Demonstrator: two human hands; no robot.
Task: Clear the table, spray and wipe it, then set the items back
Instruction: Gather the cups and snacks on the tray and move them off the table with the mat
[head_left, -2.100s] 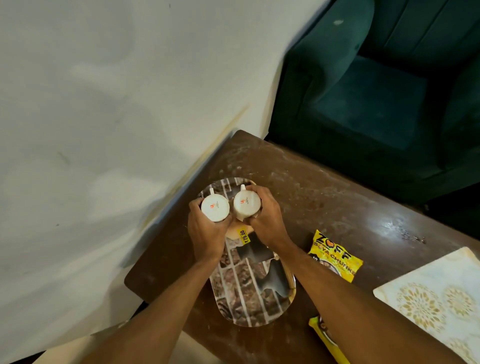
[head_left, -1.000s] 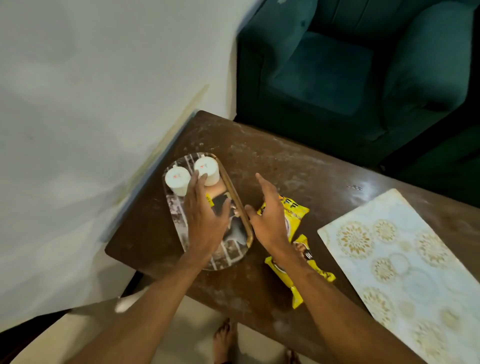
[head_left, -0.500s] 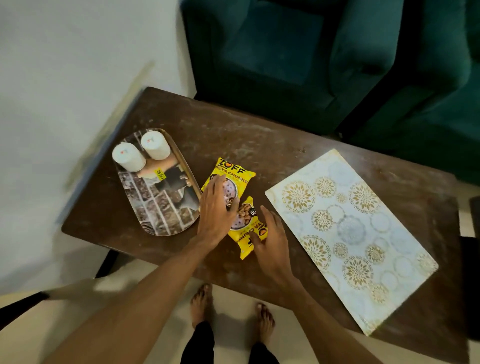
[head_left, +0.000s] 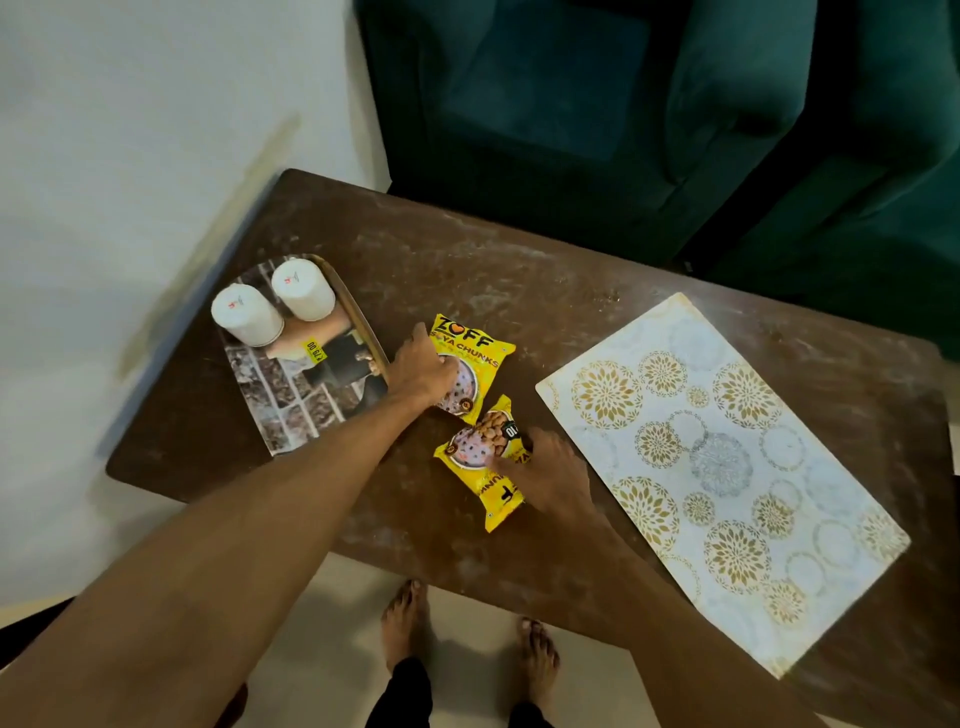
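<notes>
Two yellow snack packets lie mid-table on the dusty brown table (head_left: 467, 260). My left hand (head_left: 423, 371) has its fingers curled on the left side of the upper packet (head_left: 480, 345). My right hand (head_left: 543, 478) is on the right edge of the lower packet (head_left: 470, 454), thumb laid on top and fingers bent at the edge. An oval tray (head_left: 291, 410) with a brick pattern sits at the table's left end. It carries two upturned white cups (head_left: 247, 314) (head_left: 303, 293) and a small tan item with a yellow price tag.
A white and gold patterned placemat (head_left: 727, 467) covers the right half of the table. A dark green armchair (head_left: 571, 104) stands behind the table, and a white wall runs along the left. My bare feet (head_left: 405, 618) are on the floor at the near edge.
Both hands left the cups on the tray and moved right to the yellow packets. My left hand has curled on the upper packet and my right hand has closed onto the lower one.
</notes>
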